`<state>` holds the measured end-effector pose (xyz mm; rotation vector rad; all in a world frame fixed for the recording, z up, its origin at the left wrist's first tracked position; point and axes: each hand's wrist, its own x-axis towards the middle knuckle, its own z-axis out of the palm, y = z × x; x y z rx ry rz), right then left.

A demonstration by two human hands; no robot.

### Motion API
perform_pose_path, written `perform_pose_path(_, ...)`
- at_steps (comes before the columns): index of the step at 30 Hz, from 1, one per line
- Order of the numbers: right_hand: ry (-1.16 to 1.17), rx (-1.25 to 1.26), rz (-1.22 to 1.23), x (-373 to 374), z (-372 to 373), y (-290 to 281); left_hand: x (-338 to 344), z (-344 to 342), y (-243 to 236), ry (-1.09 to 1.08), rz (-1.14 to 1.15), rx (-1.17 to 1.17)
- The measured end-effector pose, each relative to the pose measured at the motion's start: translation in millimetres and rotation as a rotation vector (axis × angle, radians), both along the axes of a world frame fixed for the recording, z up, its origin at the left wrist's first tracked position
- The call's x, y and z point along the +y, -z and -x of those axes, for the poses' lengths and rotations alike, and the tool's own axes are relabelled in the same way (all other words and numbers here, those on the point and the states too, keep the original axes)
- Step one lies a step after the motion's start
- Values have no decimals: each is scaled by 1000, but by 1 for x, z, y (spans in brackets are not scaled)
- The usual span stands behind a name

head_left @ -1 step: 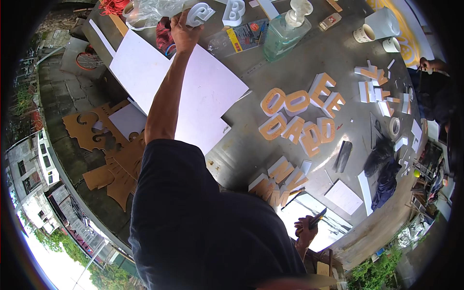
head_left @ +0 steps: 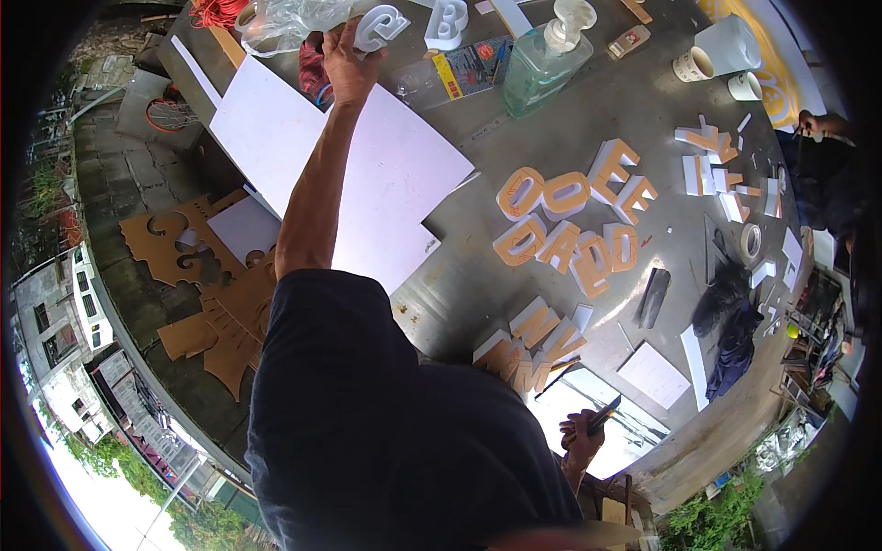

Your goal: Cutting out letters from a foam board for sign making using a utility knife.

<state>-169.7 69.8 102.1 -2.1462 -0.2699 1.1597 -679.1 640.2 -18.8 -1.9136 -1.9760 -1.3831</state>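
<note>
My left hand [head_left: 352, 69] reaches to the far side of the table, its thumb and fingers closed on the edge of a white block letter [head_left: 390, 23]. A second white block letter [head_left: 446, 26] stands just right of it. Near the front edge, my right hand [head_left: 580, 441] is closed around a dark utility knife [head_left: 602, 417], pointed up and to the right. Below my left forearm lie large white sheets [head_left: 395, 174]. Several thick letters with brown faces and white sides [head_left: 562, 195] sit mid-table, and more brown-faced letters [head_left: 533, 344] are close to my body.
A clear pump bottle [head_left: 542, 78] stands at the far side. Cups [head_left: 693, 64] and a tape roll [head_left: 751, 241] are on the right. Black cloth [head_left: 730, 321] lies near the right edge. Another person's hand [head_left: 822, 125] shows at far right. Brown cut-out boards [head_left: 220, 312] lie at left.
</note>
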Motion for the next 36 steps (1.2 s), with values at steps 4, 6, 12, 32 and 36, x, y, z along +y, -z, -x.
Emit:
perform_pose_path(4, -30, 19, -60, 5, 5, 4, -53, -6, -51, 26, -85, 51)
perform_pose_path(6, -36, 32, -66, 10, 7, 4, -75, -16, -71, 19, -118, 115)
perform_pose_path(12, -53, 34, -80, 5, 5, 8, -102, -26, -91, 86, -218, 153)
perform_pose_path(32, 34, 18, -64, -11, -5, 8, 13, -20, 34, -221, 100, 4)
perform_pose_path(36, 58, 25, -75, -12, -4, 7, 47, -34, 50, -313, 221, 19)
